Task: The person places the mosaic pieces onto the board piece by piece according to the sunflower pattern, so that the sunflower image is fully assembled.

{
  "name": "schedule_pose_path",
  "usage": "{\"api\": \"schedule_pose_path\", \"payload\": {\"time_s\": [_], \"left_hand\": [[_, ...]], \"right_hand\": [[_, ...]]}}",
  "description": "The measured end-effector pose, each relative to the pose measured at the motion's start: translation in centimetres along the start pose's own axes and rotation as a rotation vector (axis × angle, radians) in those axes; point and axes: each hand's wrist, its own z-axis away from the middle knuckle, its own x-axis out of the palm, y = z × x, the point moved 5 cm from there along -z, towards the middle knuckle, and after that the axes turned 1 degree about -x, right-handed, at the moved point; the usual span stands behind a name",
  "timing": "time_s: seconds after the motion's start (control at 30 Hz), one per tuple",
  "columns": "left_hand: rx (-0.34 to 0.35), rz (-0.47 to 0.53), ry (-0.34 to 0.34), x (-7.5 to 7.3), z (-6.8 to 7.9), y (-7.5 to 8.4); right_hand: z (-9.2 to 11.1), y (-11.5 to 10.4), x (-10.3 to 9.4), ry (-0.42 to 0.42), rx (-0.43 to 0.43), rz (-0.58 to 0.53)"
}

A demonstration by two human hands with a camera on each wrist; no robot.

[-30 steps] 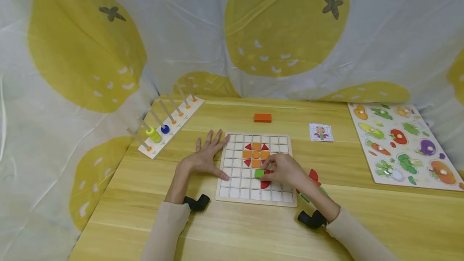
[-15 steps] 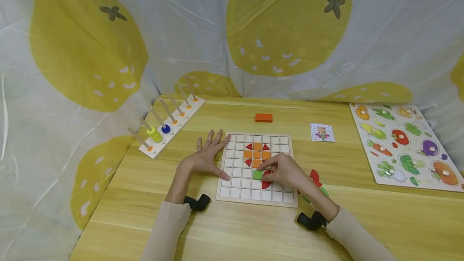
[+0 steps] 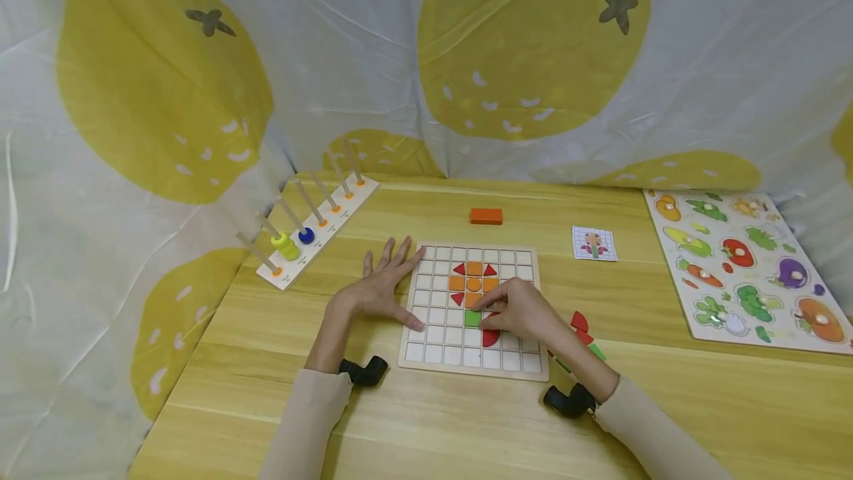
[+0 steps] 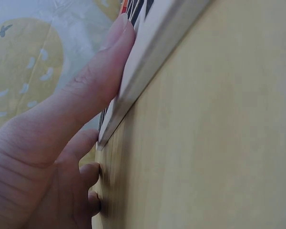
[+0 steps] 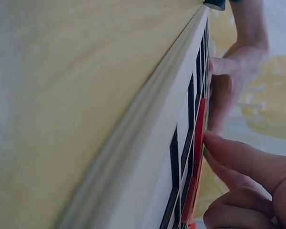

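Observation:
A wooden grid board point(image 3: 466, 371) lies in front of me. My left hand point(image 3: 378, 292) is spread at its left side, with the thumb on the edge of the frame, as the left wrist view also shows. With thumb and forefinger my right hand point(image 3: 520, 310) pinches a green square tile point(image 3: 472, 318), which sits in a cell just below the orange tiles point(image 3: 474, 269). Red triangles point(image 3: 460, 270) surround the orange cross. Beside the green tile are red rounded tiles point(image 3: 491, 339), partly covered by the right hand; one red edge point(image 5: 199, 133) shows in the right wrist view.
Loose red tiles point(image 3: 581, 322) and green tiles point(image 3: 597, 351) lie by the right forearm. A pattern card point(image 3: 594, 243) and an orange block point(image 3: 486, 216) are behind the board. A peg counter point(image 3: 320, 232) stands left, a vegetable puzzle point(image 3: 706, 272) right.
The right hand has shifted the green tile slightly left and up, so it now lines up in the cell under the orange tiles. The left hand has stayed in place.

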Motion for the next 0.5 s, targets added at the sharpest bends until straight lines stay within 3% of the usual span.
{"api": "schedule_pose_path", "payload": {"time_s": [0.3, 0.5], "left_hand": [[-0.004, 0.003, -0.001, 0.1, -0.1, -0.2], [-0.002, 0.011, -0.007, 0.1, -0.1, -0.1]], "right_hand": [[-0.1, 0.1, 0.0, -0.014, -0.029, -0.008], [1.0, 0.9, -1.8, -0.041, -0.069, -0.031]]}}
